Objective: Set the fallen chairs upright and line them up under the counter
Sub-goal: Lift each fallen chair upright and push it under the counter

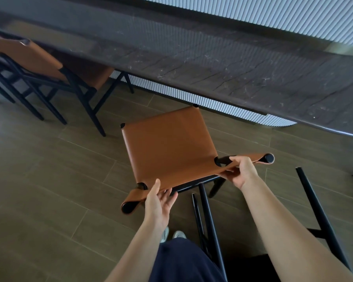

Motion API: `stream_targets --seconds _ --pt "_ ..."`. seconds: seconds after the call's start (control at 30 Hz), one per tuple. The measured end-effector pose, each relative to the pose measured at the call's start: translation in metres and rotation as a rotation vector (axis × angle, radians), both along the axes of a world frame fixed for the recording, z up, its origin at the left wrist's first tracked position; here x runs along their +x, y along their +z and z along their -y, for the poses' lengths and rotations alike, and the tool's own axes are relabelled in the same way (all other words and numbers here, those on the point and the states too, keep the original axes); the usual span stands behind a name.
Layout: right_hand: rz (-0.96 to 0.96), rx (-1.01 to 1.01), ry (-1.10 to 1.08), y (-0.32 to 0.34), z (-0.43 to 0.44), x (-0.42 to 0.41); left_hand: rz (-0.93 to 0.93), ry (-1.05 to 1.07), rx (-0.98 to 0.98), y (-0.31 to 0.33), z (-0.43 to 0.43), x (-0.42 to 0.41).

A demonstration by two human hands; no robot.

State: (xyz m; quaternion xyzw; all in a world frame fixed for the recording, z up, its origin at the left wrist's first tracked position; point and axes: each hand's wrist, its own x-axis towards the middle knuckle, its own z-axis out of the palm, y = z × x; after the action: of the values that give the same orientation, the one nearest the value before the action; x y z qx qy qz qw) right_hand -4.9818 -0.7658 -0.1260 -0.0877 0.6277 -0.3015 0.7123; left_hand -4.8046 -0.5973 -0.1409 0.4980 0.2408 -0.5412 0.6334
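A chair [167, 147] with a tan leather seat and a black frame stands upright on the floor in front of the dark stone counter [212, 64], seen from above. Its leather backrest strip runs along the near edge. My left hand [159, 198] pinches the left part of that strip, thumb on the seat side and fingers behind. My right hand [240, 171] grips the right part near the black post end. A second matching chair [49, 64] stands upright at the left, pushed partly under the counter. At the lower right, the black legs of a fallen chair [318, 210] lie across the floor.
A fluted white panel [192, 94] closes the space below the counter. The floor [49, 180] is brown plank tile, with open space to the left of the held chair. My feet [177, 234] stand just behind it, beside the fallen chair's legs.
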Motion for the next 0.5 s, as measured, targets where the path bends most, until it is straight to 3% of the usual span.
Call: stream_targets --seconds 0.5 --pt "0.03 -0.112 0.074 0.052 0.063 0.083 0.071 0.042 -0.036 0.066 0.074 0.092"
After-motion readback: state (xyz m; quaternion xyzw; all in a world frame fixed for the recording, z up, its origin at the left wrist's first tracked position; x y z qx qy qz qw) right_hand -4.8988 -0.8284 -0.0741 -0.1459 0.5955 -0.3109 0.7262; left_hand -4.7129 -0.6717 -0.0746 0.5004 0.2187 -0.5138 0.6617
